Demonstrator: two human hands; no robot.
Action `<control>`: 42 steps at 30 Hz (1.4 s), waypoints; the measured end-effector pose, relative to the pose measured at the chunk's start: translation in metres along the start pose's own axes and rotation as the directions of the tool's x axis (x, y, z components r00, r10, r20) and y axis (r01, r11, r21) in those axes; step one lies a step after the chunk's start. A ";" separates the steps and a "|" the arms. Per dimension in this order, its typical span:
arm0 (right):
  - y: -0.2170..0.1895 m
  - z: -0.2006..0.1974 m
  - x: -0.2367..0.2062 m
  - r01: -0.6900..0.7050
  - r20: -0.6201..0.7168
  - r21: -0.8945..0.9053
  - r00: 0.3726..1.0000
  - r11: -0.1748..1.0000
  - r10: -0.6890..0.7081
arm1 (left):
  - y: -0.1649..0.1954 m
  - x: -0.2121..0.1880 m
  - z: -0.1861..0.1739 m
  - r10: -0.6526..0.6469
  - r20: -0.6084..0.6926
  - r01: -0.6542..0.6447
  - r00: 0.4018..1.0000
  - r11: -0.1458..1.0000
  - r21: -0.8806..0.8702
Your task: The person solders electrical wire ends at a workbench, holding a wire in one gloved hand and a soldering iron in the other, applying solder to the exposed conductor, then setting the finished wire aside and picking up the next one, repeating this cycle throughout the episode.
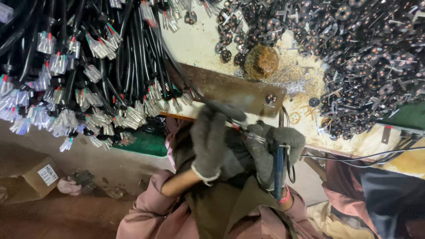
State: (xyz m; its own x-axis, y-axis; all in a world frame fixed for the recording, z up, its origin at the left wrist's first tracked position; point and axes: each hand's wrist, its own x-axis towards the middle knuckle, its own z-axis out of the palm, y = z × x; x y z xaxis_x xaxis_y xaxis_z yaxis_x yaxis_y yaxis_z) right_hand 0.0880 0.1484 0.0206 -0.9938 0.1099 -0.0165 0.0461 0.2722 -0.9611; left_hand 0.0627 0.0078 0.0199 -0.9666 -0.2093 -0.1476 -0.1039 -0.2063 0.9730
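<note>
Left hand [211, 141] in grey knit glove, fingers clamped on 1 thin black cable end [234, 125]. Right hand [276, 148], gloved too, fingers closed around 1 blue-handled tool [278, 170], tip just beside the cable end. Beyond the fingers, 1 rusty brown metal plate [226, 88] on the table [195, 42], carrying 1 round black plug insert [271, 98]. Looks midway: heaped black inserts [367, 57], too many to count, right of the fingers; dozens of hanging black cables with capped wire ends [88, 75] left of them.

Grey-gloved left hand [211, 141] and right hand [276, 148], blue-handled tool [278, 170], black cables [133, 53], rusty brown plate [230, 90].
</note>
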 end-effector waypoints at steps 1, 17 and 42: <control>0.001 -0.002 -0.001 0.001 -0.013 -0.008 1.000 1.000 -0.001 | 0.000 -0.001 0.003 -0.077 0.006 0.077 0.997 0.988 -0.131; 0.019 -0.020 -0.024 -0.090 -0.246 -0.170 0.968 0.981 0.046 | -0.011 -0.038 0.013 -0.279 0.128 0.296 0.952 0.716 -0.632; 0.072 -0.031 -0.020 -0.331 -0.131 0.168 0.926 0.929 0.354 | 0.011 0.020 -0.030 -0.314 0.421 0.108 0.851 0.889 0.445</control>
State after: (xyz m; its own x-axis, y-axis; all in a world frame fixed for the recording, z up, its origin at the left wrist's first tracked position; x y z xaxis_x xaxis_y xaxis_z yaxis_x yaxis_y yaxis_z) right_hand 0.1144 0.1958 -0.0392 -0.8909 0.3231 -0.3193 0.3547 0.0557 -0.9333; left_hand 0.0494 -0.0278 0.0225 -0.8887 0.2887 -0.3562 -0.3006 0.2197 0.9281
